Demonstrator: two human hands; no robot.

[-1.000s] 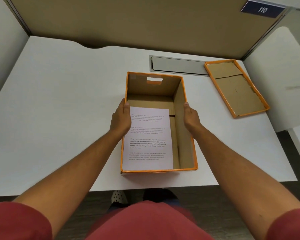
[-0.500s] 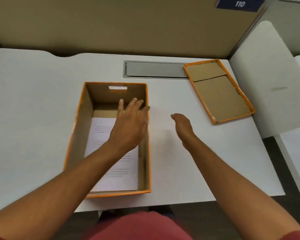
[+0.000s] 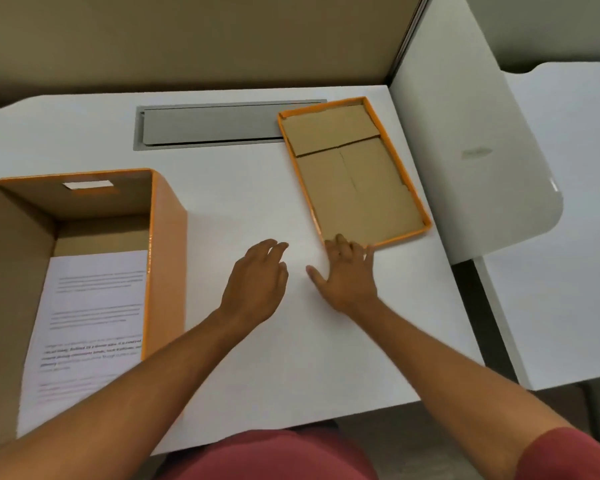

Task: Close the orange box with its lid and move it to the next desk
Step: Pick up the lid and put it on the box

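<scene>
The lid [image 3: 354, 174] lies upside down just ahead of the right hand [image 3: 347, 275], w/ its long axis running away from the person & tilted a bit. The right fingertips [image 3: 342, 245] touch its near short edge; that hand is spread & flat, nothing held yet. The left hand [image 3: 257, 282] hovers beside it, fingers loose & empty, a bit farther from the lid. The orange box [image 3: 167, 258] sits open well off to the left of both hands, w/ a printed sheet [image 3: 90, 323] inside. Bare desk [image 3: 243, 188] between lid & box leaves room to carry it over. A divider panel [image 3: 465, 150] stands close past the lid's right edge; next desk [image 3: 568, 237] beyond.
</scene>
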